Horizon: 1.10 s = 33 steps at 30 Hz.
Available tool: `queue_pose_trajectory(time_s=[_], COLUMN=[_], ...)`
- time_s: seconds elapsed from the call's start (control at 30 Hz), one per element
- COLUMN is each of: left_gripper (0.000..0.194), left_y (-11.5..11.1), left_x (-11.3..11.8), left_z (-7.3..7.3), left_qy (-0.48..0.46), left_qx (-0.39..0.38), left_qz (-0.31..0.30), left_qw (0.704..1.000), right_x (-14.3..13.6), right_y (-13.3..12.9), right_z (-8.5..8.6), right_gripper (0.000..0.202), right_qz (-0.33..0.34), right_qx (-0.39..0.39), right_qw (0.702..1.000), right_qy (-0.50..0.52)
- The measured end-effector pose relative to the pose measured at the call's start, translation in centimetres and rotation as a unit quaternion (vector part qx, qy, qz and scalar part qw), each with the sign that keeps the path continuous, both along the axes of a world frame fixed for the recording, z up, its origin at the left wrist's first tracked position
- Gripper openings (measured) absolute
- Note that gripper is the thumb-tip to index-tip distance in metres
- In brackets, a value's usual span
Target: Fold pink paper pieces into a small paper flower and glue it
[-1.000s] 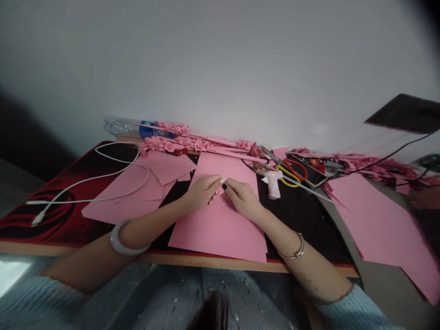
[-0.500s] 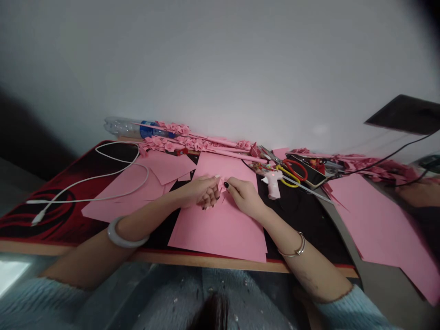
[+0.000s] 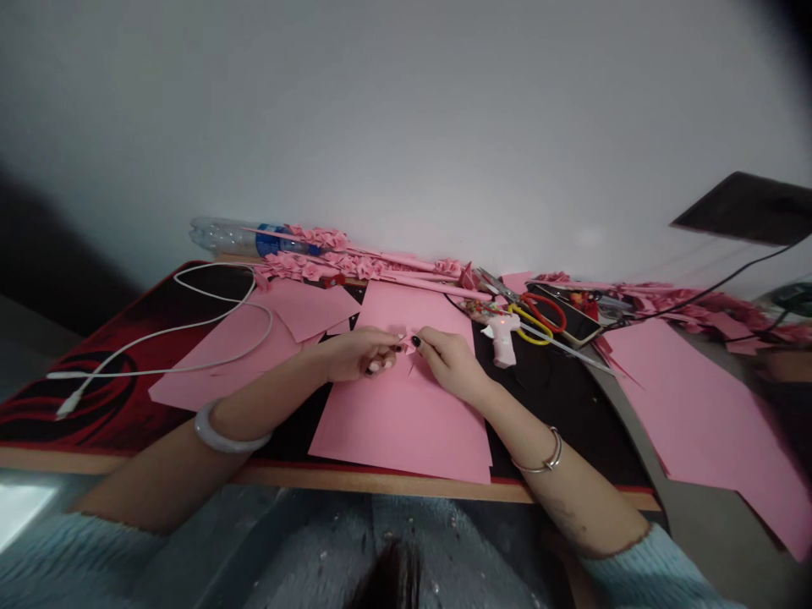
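The left hand point(image 3: 359, 355) and right hand point(image 3: 449, 362) pinch a small pink paper piece point(image 3: 408, 345) above flat pink sheets point(image 3: 399, 427) on the worktop point(image 3: 381, 483). It seems partly shaped (too small to tell exactly); formed paper flowers point(image 3: 359, 268) lie beyond, the sheets unshaped.

Central paper point(image 3: 406, 423) left of glue gun point(image 3: 503, 342)

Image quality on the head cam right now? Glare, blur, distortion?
Head view: soft, dim light with a pale sheen on the wall; wide-angle bowing, sleeves stretched at the lower corners; dark vignette at top right; right-edge flowers smeared; bright patch at lower left; small pink piece between the fingertips too small to read.
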State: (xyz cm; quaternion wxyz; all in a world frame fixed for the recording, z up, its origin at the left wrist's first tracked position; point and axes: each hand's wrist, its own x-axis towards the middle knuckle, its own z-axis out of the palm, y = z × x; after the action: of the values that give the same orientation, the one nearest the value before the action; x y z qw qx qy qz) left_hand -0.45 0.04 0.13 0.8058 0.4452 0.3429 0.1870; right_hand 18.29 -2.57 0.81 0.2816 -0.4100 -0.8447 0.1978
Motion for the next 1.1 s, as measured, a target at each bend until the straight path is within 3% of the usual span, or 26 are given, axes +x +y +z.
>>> queue_pose_trajectory(time_s=[0.17, 0.37, 0.47, 0.6, 0.73, 1.1], left_gripper=[0.022, 0.029, 0.032, 0.031, 0.031, 0.024], left_y=[0.1, -0.2, -0.5, -0.6, -0.5, -0.6], left_x=[-0.1, 0.4, 0.5, 0.6, 0.7, 0.4], left_z=[-0.5, 0.5, 0.6, -0.1, -0.5, 0.0], left_qy=[-0.006, 0.002, 0.009, 0.026, 0.030, 0.018], left_qx=[0.037, 0.028, 0.060, 0.136, 0.149, 0.183], left_qz=[0.001, 0.011, 0.010, 0.004, 0.007, -0.007], left_qw=[0.999, 1.000, 0.998, 0.990, 0.988, 0.983], right_x=[0.0, 0.1, 0.0, 0.0, 0.0, 0.3], right_y=[0.1, 0.1, 0.1, 0.1, 0.1, 0.4], right_z=[-0.1, 0.1, 0.1, 0.0, 0.0, -0.2], right_gripper=[0.019, 0.020, 0.019, 0.016, 0.016, 0.017], right_qz=[0.013, 0.032, 0.039, 0.045, 0.036, 0.025], right_qx=[-0.008, -0.021, -0.023, -0.028, -0.041, -0.061], right_qw=[1.000, 0.999, 0.999, 0.999, 0.998, 0.997], right_qy=[0.001, 0.003, 0.003, 0.007, 0.015, 0.033])
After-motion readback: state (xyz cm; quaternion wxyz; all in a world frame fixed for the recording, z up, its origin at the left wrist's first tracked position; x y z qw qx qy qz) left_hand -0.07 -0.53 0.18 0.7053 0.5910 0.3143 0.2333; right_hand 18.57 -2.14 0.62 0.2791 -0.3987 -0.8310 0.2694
